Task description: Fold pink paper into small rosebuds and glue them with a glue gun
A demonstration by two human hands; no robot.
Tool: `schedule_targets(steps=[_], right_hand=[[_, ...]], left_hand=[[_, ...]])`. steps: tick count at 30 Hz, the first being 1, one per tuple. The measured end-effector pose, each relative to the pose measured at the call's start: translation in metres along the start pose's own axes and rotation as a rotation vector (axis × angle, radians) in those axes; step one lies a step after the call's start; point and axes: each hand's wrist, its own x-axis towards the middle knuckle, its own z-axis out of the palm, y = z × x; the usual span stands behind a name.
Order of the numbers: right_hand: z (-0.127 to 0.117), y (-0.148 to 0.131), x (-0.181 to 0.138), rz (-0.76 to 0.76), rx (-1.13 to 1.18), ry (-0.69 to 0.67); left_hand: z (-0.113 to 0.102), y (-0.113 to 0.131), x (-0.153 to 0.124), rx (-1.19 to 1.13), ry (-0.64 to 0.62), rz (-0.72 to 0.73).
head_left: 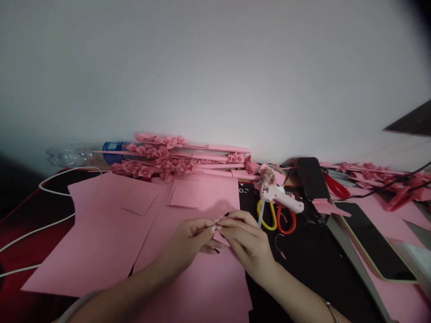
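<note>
My left hand and my right hand meet over the pink sheets, fingertips pinched together. Between them is a small piece of pink paper, mostly hidden by the fingers; a corner shows below the right fingers. Under both hands lie large pink paper sheets. Just beyond them sits a small stack of pink paper squares, and a single pink square lies to the left. Right of my right hand are scissors with yellow and red handles, partly beneath a white glue gun.
Pink paper flowers on stems lie along the wall, with a clear plastic bottle behind them. On the right are a dark phone, a larger phone in a pale case and more paper flowers. A white cable crosses the left.
</note>
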Motion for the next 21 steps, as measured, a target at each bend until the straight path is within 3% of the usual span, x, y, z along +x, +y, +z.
schedule_targets(steps=[5,13,21], right_hand=[[-0.0049,0.0022,0.0039,-0.005,-0.017,-0.04],[-0.0101,0.0017,0.007,0.008,-0.001,-0.167],[-0.0096,0.0019,0.0056,0.007,0.015,-0.207]], left_hand=[[-0.0061,0.0001,0.0027,-0.067,-0.111,-0.026],[-0.0097,-0.0014,0.0036,-0.218,-0.065,-0.032],[-0.0077,0.0004,0.0038,-0.006,-0.083,0.093]])
